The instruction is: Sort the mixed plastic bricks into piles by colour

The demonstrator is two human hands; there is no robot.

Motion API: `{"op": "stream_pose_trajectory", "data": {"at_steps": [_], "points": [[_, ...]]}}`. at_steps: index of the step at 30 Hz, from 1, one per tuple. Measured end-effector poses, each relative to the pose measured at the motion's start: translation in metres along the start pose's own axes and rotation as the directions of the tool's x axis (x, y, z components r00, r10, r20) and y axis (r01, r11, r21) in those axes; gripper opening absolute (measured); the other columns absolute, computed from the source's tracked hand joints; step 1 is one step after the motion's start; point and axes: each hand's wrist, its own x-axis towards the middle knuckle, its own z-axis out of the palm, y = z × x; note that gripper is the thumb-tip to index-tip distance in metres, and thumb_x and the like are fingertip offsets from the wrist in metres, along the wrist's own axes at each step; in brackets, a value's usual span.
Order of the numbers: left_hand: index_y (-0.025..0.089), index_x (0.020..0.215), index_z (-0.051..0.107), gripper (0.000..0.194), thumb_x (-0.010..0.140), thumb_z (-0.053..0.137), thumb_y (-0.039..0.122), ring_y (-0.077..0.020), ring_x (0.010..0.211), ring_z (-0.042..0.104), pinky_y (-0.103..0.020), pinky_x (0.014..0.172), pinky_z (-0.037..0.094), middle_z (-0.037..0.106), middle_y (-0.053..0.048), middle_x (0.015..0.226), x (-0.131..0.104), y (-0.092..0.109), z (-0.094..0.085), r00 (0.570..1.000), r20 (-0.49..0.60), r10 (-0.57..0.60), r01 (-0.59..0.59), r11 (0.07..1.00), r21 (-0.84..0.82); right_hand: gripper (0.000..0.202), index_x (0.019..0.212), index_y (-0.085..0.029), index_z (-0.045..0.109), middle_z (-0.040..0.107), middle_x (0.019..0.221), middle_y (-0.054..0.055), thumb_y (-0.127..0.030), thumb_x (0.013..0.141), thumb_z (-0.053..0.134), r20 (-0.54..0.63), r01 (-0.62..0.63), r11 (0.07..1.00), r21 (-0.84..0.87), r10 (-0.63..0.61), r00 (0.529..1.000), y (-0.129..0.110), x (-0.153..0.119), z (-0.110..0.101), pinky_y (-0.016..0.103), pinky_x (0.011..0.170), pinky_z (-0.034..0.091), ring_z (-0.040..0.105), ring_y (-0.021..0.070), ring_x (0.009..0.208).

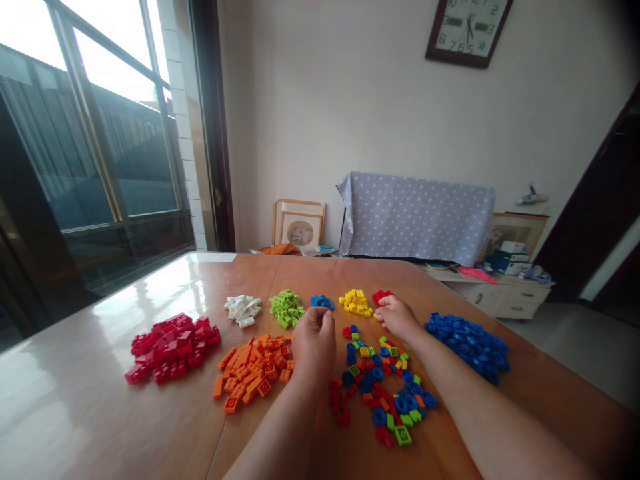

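My left hand (315, 343) is closed, fingertips pinched together just in front of a small pile of light blue bricks (321, 302). Whatever it may hold is hidden. Over on the right, my right hand (399, 318) pinches a small yellow brick (376, 315) at its fingertips, beside the pile of yellow bricks (355, 302). A few red bricks (381, 296) lie just beyond that hand. Between my forearms spreads a mixed heap of toy bricks (377, 377) in red, blue, green, yellow and orange, with round blue pieces among them.
Sorted piles stand around: orange bricks (255, 367), dark red bricks (173, 347), white bricks (243, 309), lime green bricks (287, 308) and dark blue pieces (467, 343). All rest on a shiny wooden table (100, 373). A dotted cloth (420, 217) hangs behind its far edge.
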Motion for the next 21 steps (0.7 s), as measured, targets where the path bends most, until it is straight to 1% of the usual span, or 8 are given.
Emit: {"op": "stream_pose_trajectory", "data": {"at_steps": [2,6,10,13,16,18,20,21], "points": [[0.021,0.085,0.068,0.028,0.085,0.054,0.044,-0.0136,0.058,0.051,-0.023,0.054,0.034,0.06,0.001,0.064,0.0,-0.001,0.0,1.0,0.002,0.015,-0.015,1.0,0.003,0.033,0.116,-0.016,0.054,0.073,0.1,0.01,-0.024,0.084,0.048,-0.003,-0.029,0.997,0.075,0.029,1.0,-0.002,-0.002,0.001,0.024,0.065,0.054,0.072,0.0184,0.084],[0.021,0.085,0.067,0.029,0.087,0.053,0.045,-0.0137,0.061,0.053,-0.023,0.055,0.035,0.061,0.001,0.065,0.001,-0.003,-0.001,0.999,0.007,0.033,-0.033,0.999,0.007,0.029,0.113,-0.017,0.053,0.072,0.105,0.012,-0.023,0.085,0.049,-0.002,-0.061,0.979,0.194,0.063,0.998,-0.005,-0.004,-0.003,0.025,0.071,0.057,0.072,0.0182,0.089],[0.021,0.084,0.067,0.027,0.085,0.054,0.044,-0.0142,0.061,0.053,-0.023,0.055,0.035,0.061,0.0,0.065,0.001,-0.001,0.0,1.0,-0.003,0.022,-0.022,1.0,0.01,0.024,0.108,-0.018,0.053,0.071,0.106,0.013,-0.024,0.085,0.051,0.03,-0.078,0.962,0.263,0.072,0.997,-0.006,-0.007,-0.006,0.025,0.074,0.058,0.072,0.0183,0.092],[0.021,0.083,0.068,0.025,0.084,0.055,0.042,-0.0144,0.06,0.053,-0.023,0.055,0.036,0.061,0.0,0.064,0.001,0.001,0.0,1.0,-0.016,0.013,-0.013,1.0,0.011,0.023,0.107,-0.018,0.053,0.071,0.107,0.012,-0.024,0.085,0.052,0.056,-0.068,0.955,0.287,0.054,0.997,-0.011,-0.012,-0.008,0.024,0.073,0.057,0.071,0.0169,0.092],[0.021,0.083,0.068,0.024,0.083,0.055,0.041,-0.0143,0.059,0.053,-0.023,0.055,0.036,0.061,0.001,0.064,0.001,0.002,-0.001,1.0,-0.017,0.011,-0.01,1.0,0.018,0.02,0.101,-0.018,0.055,0.072,0.094,0.008,-0.024,0.083,0.052,0.103,-0.05,0.961,0.272,0.023,0.994,-0.018,-0.019,-0.014,0.021,0.061,0.053,0.07,0.0146,0.077],[0.021,0.082,0.068,0.024,0.084,0.055,0.041,-0.0143,0.06,0.053,-0.023,0.055,0.036,0.061,0.001,0.064,0.0,0.002,-0.002,1.0,-0.014,0.014,-0.014,1.0,0.021,0.014,0.091,-0.018,0.059,0.07,0.081,0.003,-0.025,0.079,0.056,0.155,-0.027,0.968,0.249,-0.012,0.988,-0.025,-0.025,-0.019,0.02,0.054,0.047,0.064,0.0126,0.064],[0.021,0.082,0.068,0.024,0.084,0.055,0.041,-0.0144,0.06,0.054,-0.023,0.056,0.036,0.061,0.0,0.064,0.0,0.003,-0.002,1.0,-0.01,0.018,-0.018,1.0,0.024,0.01,0.082,-0.018,0.061,0.065,0.07,-0.001,-0.025,0.076,0.06,0.233,0.044,0.979,0.201,-0.091,0.968,-0.032,-0.032,-0.024,0.019,0.051,0.042,0.058,0.0111,0.058],[0.021,0.082,0.068,0.024,0.084,0.055,0.041,-0.0145,0.061,0.054,-0.023,0.056,0.036,0.061,0.0,0.064,0.0,0.003,-0.002,1.0,-0.01,0.019,-0.019,0.999,0.025,0.009,0.079,-0.017,0.062,0.063,0.067,-0.002,-0.025,0.074,0.063,0.288,0.093,0.982,0.167,-0.139,0.948,-0.036,-0.036,-0.026,0.019,0.051,0.04,0.055,0.0108,0.058]]}}
